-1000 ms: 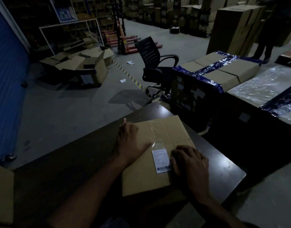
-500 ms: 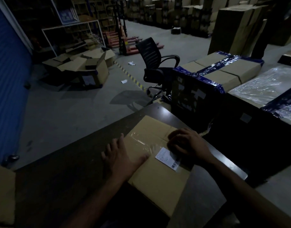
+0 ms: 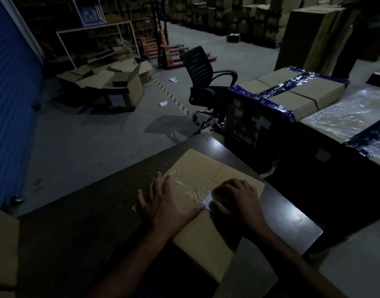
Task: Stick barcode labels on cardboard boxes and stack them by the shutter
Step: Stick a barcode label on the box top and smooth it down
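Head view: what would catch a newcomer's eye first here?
Two hands on the box on the dark table: the left hand lies flat on it, and the right hand presses the white label down. Beyond, a black chair stands on the floor, and the blue shutter fills the left edge.

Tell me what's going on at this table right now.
A person is labelling a flat cardboard box that lies on a dark table. The left hand rests flat on the box's left side, steadying it. The right hand presses down on a white barcode label, covering most of it, beside the clear tape across the box top. The blue shutter stands to the left.
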Available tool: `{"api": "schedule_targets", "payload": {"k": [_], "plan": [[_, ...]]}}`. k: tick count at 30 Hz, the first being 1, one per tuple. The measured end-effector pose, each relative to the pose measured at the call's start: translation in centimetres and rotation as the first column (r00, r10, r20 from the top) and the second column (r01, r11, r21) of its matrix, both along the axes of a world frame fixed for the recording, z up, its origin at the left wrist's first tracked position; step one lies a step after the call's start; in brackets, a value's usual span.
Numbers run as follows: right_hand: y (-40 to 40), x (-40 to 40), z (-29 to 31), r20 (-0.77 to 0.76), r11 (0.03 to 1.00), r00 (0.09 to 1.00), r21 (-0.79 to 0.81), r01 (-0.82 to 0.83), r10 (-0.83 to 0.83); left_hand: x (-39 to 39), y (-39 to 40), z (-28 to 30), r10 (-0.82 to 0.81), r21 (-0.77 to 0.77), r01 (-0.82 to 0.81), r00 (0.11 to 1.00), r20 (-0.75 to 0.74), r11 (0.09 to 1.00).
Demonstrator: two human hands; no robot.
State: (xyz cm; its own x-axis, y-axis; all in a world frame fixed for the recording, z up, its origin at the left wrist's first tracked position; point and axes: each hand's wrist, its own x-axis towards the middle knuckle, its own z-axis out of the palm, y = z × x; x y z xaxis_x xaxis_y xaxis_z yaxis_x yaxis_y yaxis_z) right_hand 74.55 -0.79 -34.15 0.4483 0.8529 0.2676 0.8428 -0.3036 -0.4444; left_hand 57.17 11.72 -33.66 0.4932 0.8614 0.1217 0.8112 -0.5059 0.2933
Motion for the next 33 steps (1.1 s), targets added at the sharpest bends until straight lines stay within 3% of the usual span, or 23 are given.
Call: {"api": "schedule_targets", "payload": {"k": [9, 33], "plan": [[1.9, 0.4, 1.6, -0.045, 0.991, 0.997, -0.113, 0.065, -0.070, 0.0, -0.4, 0.0, -0.002, 0.035, 0.001, 1.000, 0.026, 0.999], [1.3, -0.5, 1.4, -0.068, 0.988, 0.989, -0.082, 0.128, -0.134, 0.0, -0.6, 0.0, 0.011, 0.062, -0.012, 1.000, 0.012, 0.998]]}}
